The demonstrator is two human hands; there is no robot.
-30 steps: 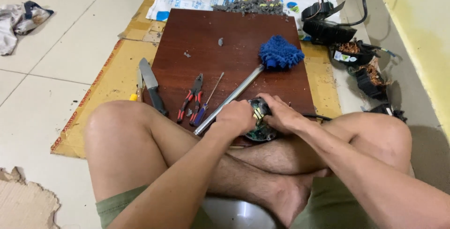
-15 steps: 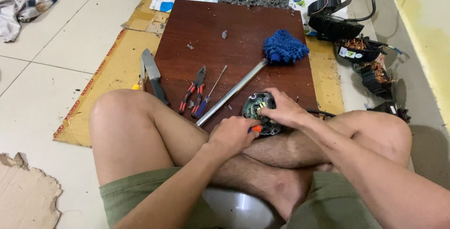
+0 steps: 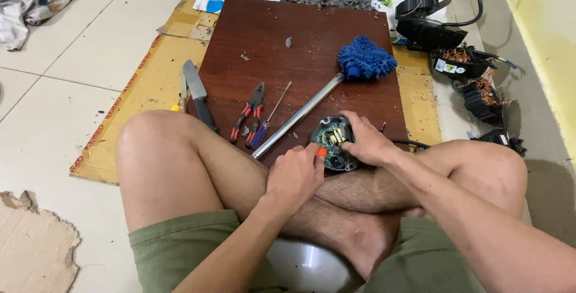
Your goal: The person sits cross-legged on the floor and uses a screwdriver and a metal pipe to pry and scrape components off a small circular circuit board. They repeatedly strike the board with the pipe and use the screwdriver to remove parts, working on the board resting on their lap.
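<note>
1. The round black electronic unit (image 3: 333,143) rests at the near edge of the dark brown board (image 3: 300,59), propped against the person's crossed shins, its open face with a green circuit board and yellow parts turned upward.
2. The right hand (image 3: 367,144) wraps the unit's right side, fingers curled over its rim and pressed to the casing, steadying it.
3. The left hand (image 3: 295,176) is closed into a fist around a tool with an orange handle (image 3: 321,152); only the handle's end shows, so I cannot tell what kind of tip it has. That end touches the unit's lower left edge.
4. The key relation: the unit lies just ahead and to the right of the left hand, and directly under the right hand's fingers. Both hands meet at it, the left from the near left, the right from the right.
5. The tool's axis appears to run from the left fist up and rightward into the casing.
6. A long metal rod (image 3: 298,116) with a blue fluffy duster head (image 3: 366,60) lies diagonally on the board, its near end just left of the unit.
7. Red-handled pliers (image 3: 246,116), a thin screwdriver (image 3: 267,123) and a knife (image 3: 198,95) lie further left, apart from both hands.
</note>
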